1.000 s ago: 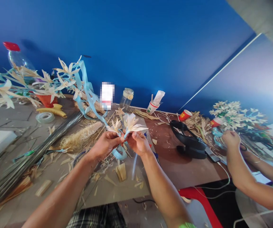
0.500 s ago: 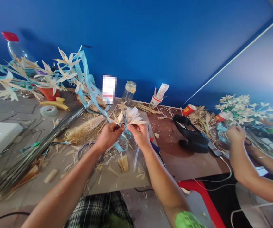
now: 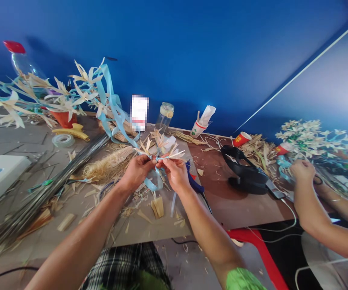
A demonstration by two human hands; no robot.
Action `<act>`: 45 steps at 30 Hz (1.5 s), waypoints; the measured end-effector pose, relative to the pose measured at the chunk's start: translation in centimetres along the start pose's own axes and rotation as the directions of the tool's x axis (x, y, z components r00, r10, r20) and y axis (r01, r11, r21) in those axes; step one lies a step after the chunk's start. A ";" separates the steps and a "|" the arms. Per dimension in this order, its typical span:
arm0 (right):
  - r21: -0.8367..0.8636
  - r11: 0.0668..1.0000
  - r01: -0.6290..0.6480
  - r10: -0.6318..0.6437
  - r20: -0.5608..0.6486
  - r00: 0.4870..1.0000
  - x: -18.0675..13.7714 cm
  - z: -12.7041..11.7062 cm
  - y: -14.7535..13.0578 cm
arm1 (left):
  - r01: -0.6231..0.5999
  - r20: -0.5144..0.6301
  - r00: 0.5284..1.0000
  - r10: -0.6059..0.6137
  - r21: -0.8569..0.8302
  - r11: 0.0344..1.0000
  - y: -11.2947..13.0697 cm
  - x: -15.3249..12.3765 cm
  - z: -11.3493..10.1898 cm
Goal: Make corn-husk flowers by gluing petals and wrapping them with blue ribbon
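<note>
My left hand (image 3: 136,172) and my right hand (image 3: 176,174) meet over the table, fingers pinched on a small spray of pale corn-husk flowers (image 3: 159,141). Its thin stems are bound in light blue ribbon (image 3: 153,184), which hangs in a loop below my fingers. One flower points left above my left thumb, another lies over my right fingers, and more stand between them. The exact grip points are hidden by my fingers. A dried corn cob (image 3: 117,156) with tangled fibres lies left of my hands.
Wire stems (image 3: 55,187) lie across the left side beside a tape roll (image 3: 63,140). A larger flower arrangement (image 3: 84,90) stands behind, trailing ribbon. A glue gun (image 3: 193,179) lies by my right hand. At right are a black headset (image 3: 243,169) and another person's hand (image 3: 303,171).
The flowers between my hands have fanned apart, and the right one has tipped outward to the right. The ribbon loop below has shifted slightly left. My hands remain nearly in place.
</note>
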State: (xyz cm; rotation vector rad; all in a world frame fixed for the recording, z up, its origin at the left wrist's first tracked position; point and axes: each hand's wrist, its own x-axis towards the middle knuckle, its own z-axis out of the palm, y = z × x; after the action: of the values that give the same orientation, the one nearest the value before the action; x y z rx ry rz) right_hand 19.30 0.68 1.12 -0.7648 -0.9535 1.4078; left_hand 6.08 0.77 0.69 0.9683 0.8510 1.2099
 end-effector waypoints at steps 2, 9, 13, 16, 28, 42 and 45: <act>0.052 0.997 -0.057 0.058 -0.014 0.998 0.0 0.3 -0.2 | 0.008 -0.003 1.000 -0.008 -0.023 1.000 0.0 0.0 0.1; 0.159 0.982 -0.098 0.102 -0.020 0.995 0.0 0.8 -0.1 | -0.005 -0.010 1.000 0.005 -0.026 1.000 0.3 -0.1 0.5; 0.120 0.990 -0.078 0.080 -0.011 0.997 -0.1 0.7 0.0 | -0.056 -0.038 0.997 0.061 0.121 0.991 0.2 0.1 0.1; 0.011 0.999 -0.046 0.046 -0.018 0.999 -0.1 0.5 0.2 | -0.110 -0.042 0.991 0.129 0.308 0.945 0.1 0.2 -0.2; -0.012 0.971 -0.238 0.237 -0.048 0.970 0.4 -0.1 -0.4 | -0.133 0.059 0.991 0.119 0.419 0.898 0.3 0.0 0.0; 0.201 0.928 -0.314 0.312 0.046 0.949 0.4 -0.4 -0.2 | -0.063 0.049 0.997 0.056 0.161 0.985 0.1 0.1 -0.1; 0.161 0.940 -0.299 0.296 0.047 0.954 0.4 -0.6 -0.1 | -0.075 -0.021 0.997 0.080 0.184 0.980 0.0 0.2 -0.3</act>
State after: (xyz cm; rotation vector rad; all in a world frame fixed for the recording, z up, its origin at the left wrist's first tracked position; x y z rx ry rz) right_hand 19.87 1.16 0.96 -0.7920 -0.7455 1.7394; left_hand 5.82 1.03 0.53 1.1443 0.9679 1.2297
